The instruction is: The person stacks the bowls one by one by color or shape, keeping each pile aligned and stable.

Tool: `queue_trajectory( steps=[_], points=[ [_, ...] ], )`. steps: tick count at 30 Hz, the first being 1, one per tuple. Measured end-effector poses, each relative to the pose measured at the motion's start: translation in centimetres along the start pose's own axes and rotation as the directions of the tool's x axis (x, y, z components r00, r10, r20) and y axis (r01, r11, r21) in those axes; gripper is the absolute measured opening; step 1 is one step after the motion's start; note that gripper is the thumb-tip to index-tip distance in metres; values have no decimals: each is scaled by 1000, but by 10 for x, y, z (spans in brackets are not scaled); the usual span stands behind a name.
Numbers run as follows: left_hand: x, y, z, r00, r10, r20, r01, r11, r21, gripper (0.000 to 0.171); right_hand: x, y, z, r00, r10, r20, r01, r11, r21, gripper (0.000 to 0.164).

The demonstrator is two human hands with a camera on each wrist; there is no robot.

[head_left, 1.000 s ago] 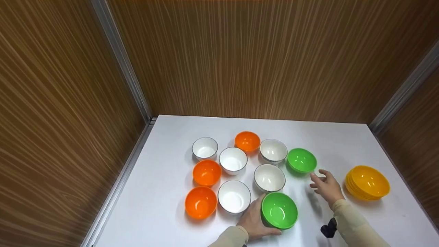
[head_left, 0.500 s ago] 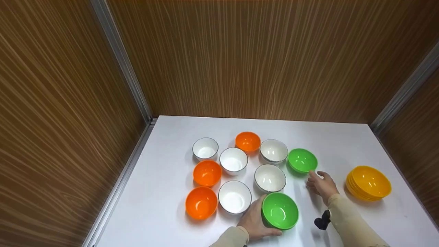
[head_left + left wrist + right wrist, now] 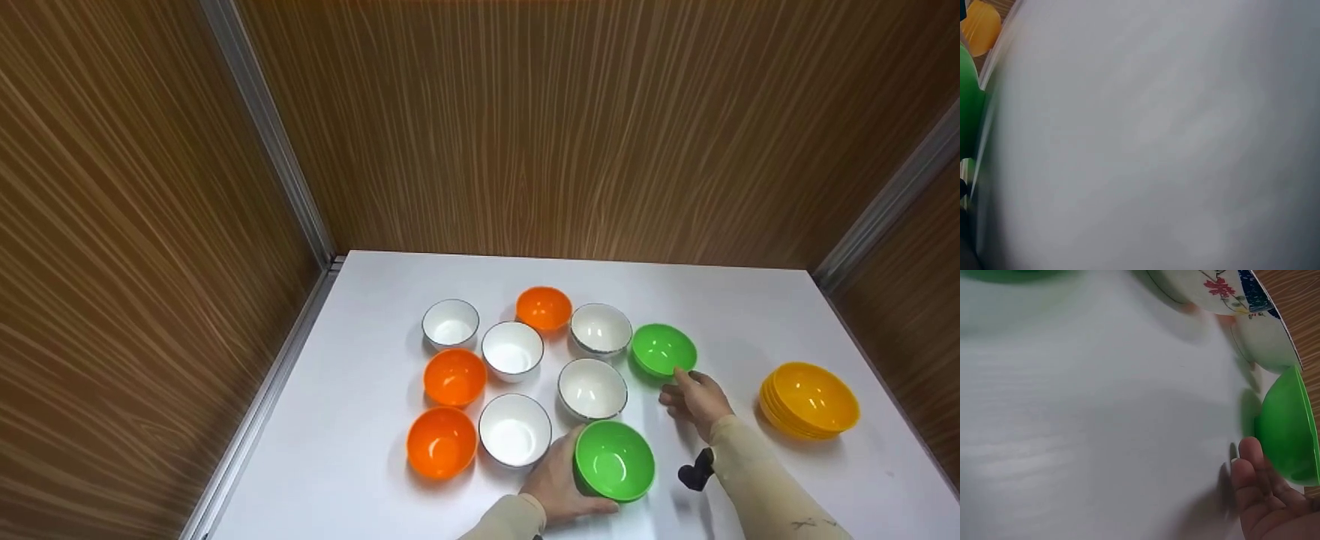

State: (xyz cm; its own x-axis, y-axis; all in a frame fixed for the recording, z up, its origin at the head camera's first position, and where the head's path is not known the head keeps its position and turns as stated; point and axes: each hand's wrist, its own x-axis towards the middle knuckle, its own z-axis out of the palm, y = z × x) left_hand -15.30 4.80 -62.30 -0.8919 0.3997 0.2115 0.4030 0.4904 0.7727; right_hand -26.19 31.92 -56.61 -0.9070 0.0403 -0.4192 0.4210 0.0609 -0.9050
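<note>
At the near side of the table my left hand (image 3: 561,484) grips a glossy green bowl (image 3: 615,460) from its left, thumb at the front and fingers curling behind. That bowl's green side (image 3: 968,107) fills the left edge of the left wrist view. Farther back stands a smaller-looking green bowl (image 3: 664,350). My right hand (image 3: 699,402) is at its near right side, with the thumb tip over the rim. In the right wrist view, fairly straight fingers (image 3: 1248,486) lie close beside the green bowl's base; the thumb is hidden there, and firm contact is unclear.
Several white bowls with dark rims, such as one white bowl (image 3: 514,430), stand left of the green ones. Among them are three orange bowls, one being the near orange bowl (image 3: 442,443). A yellow bowl stack (image 3: 810,401) stands at right. Wood-grain panels (image 3: 525,135) enclose the white table.
My right hand has moved leftward and slightly back, bringing its thumb to the farther green bowl's rim. My left hand and its bowl have stayed in place.
</note>
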Motion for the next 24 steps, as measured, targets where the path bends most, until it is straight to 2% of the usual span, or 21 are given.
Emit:
queue_trajectory(
  steps=[6,14,24],
  points=[
    [-2,1,0,1000,-11,-2,11,1000,2,115,3,0,3,1000,0,9,0,1000,-11,78],
    [-2,0,1,999,36,-16,-35,999,26,113,8,-4,4,999,32,-35,-33,999,-40,70],
    [-1,-1,0,1000,11,-5,-11,999,38,115,11,-2,2,999,39,-10,-39,999,-20,64]
  ],
)
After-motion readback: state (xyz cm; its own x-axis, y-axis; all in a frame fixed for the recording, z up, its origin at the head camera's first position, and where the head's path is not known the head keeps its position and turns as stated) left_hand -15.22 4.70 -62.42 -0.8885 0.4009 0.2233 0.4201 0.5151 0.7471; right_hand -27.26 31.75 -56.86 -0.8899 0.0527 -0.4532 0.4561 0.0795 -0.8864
